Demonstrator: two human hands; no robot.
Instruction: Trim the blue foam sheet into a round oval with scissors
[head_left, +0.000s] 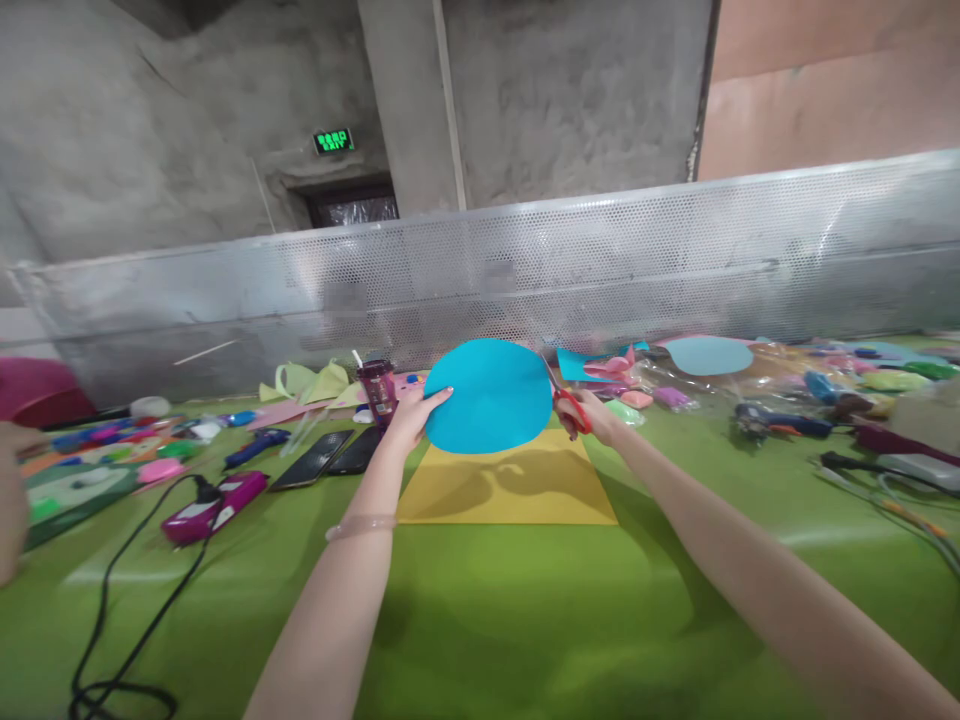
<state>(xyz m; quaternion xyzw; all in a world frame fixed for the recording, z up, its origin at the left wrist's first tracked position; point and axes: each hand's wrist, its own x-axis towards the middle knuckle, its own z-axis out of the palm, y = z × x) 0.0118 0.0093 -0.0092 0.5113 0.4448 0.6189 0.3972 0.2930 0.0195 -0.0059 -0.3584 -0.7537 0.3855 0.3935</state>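
My left hand [417,418] pinches the left edge of a rounded blue sheet of paper [489,396] and holds it upright above the table. My right hand [592,412] grips red-handled scissors [568,403] whose blades meet the sheet's right edge. Below both hands a yellow sheet [510,488] lies flat on the green table cover [480,620].
Two dark phones [330,455], a purple cup [377,392] and a purple tool [217,503] with a black cable lie to the left. Coloured scraps, clay pieces and tools crowd the right side [750,400]. A perforated metal barrier [525,270] runs behind. Another person's hand [11,500] shows at the far left.
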